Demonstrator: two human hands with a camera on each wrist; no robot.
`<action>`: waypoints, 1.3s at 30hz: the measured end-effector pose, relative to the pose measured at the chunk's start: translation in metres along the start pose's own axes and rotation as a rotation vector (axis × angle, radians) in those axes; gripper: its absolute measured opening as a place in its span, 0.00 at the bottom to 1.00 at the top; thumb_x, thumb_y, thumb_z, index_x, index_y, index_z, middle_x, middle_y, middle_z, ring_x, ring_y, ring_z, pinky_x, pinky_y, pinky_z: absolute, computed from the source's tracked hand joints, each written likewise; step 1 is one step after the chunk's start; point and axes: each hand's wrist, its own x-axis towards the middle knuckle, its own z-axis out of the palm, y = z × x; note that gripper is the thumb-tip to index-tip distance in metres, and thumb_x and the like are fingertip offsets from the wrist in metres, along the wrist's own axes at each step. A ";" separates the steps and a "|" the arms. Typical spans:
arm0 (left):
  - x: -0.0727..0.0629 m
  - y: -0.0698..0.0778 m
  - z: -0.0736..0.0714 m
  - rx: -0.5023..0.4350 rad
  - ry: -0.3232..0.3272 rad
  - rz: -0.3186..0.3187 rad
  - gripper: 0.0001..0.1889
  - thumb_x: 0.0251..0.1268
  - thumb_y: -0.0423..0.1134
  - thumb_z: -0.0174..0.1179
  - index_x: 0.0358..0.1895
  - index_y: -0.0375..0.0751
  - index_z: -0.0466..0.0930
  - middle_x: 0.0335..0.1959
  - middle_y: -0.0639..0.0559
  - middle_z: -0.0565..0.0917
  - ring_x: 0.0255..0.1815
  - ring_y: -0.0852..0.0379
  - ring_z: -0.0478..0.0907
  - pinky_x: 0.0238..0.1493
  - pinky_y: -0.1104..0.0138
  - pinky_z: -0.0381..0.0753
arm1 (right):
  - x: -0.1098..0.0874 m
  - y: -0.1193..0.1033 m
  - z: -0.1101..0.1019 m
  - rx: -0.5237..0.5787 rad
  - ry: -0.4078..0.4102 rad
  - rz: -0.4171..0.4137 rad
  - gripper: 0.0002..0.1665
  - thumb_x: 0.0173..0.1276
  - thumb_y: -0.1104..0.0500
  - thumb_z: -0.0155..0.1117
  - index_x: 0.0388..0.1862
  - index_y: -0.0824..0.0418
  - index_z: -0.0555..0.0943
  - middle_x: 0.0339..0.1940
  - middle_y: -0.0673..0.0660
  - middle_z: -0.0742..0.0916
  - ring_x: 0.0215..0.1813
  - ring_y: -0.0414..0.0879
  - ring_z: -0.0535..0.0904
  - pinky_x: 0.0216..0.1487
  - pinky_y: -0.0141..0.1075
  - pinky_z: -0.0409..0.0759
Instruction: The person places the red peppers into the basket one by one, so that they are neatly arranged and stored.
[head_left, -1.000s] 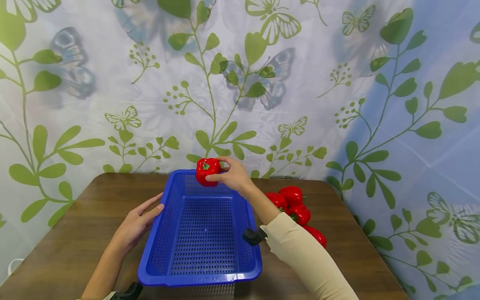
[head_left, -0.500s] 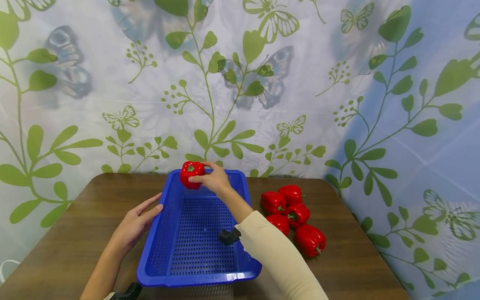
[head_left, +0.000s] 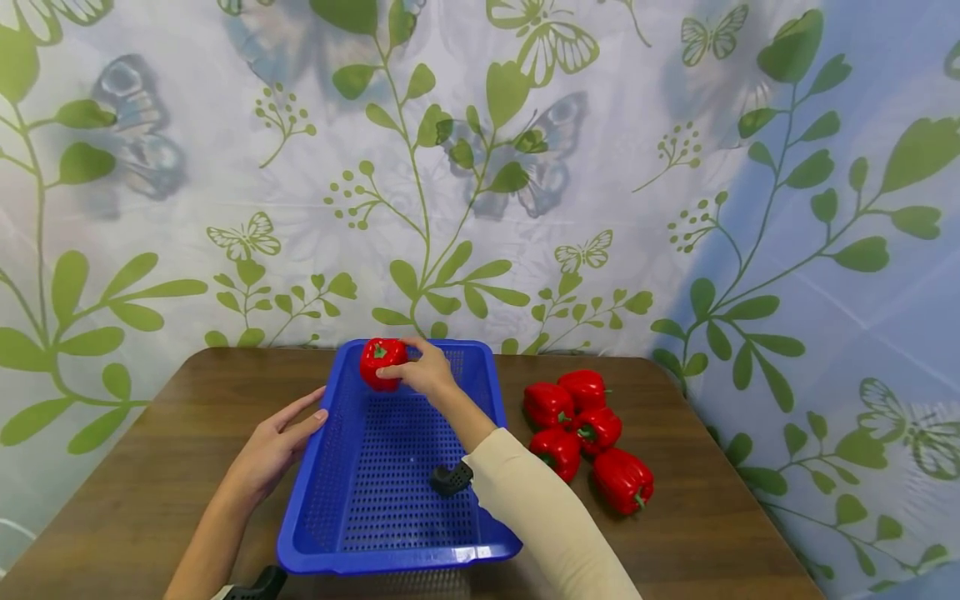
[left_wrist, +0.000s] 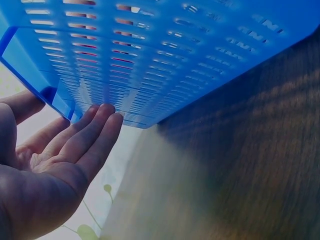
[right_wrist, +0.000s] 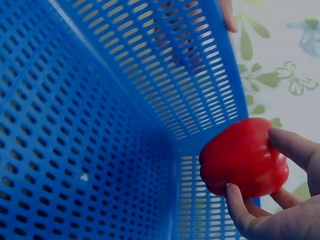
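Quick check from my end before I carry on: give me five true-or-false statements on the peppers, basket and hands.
1. The right hand holds a red pepper. True.
2. The left hand also holds a pepper. False: it holds none and touches the blue basket at its left side.
3. Five red peppers lie on the table, right of the basket. True.
4. Two peppers already lie on the basket's floor. False: no pepper shows lying there.
5. The held pepper's green stem shows in the head view. True.
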 end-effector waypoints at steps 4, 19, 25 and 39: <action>0.001 -0.001 0.000 0.005 0.001 -0.017 0.35 0.76 0.52 0.57 0.80 0.47 0.58 0.57 0.46 0.87 0.53 0.54 0.87 0.52 0.66 0.85 | 0.002 0.006 0.001 -0.050 0.010 0.002 0.41 0.52 0.58 0.82 0.67 0.55 0.78 0.61 0.63 0.84 0.54 0.52 0.85 0.52 0.42 0.87; 0.001 0.000 -0.003 0.008 0.004 -0.019 0.35 0.77 0.51 0.57 0.80 0.47 0.58 0.59 0.45 0.85 0.53 0.54 0.87 0.52 0.66 0.85 | 0.004 0.013 0.003 0.003 -0.072 0.041 0.41 0.53 0.60 0.81 0.68 0.56 0.78 0.66 0.62 0.81 0.55 0.52 0.86 0.58 0.45 0.85; 0.003 0.001 -0.002 0.014 -0.003 -0.017 0.35 0.77 0.51 0.57 0.80 0.47 0.58 0.58 0.46 0.86 0.52 0.55 0.87 0.52 0.66 0.85 | 0.004 0.016 0.001 0.018 -0.106 0.060 0.42 0.54 0.61 0.81 0.69 0.58 0.77 0.68 0.64 0.79 0.54 0.53 0.87 0.56 0.43 0.86; 0.009 0.001 -0.005 0.011 -0.009 -0.016 0.34 0.77 0.51 0.57 0.80 0.47 0.58 0.57 0.46 0.86 0.52 0.54 0.88 0.52 0.66 0.85 | 0.004 0.016 -0.003 0.033 -0.138 0.120 0.42 0.54 0.63 0.81 0.70 0.58 0.76 0.69 0.66 0.77 0.56 0.57 0.86 0.59 0.48 0.84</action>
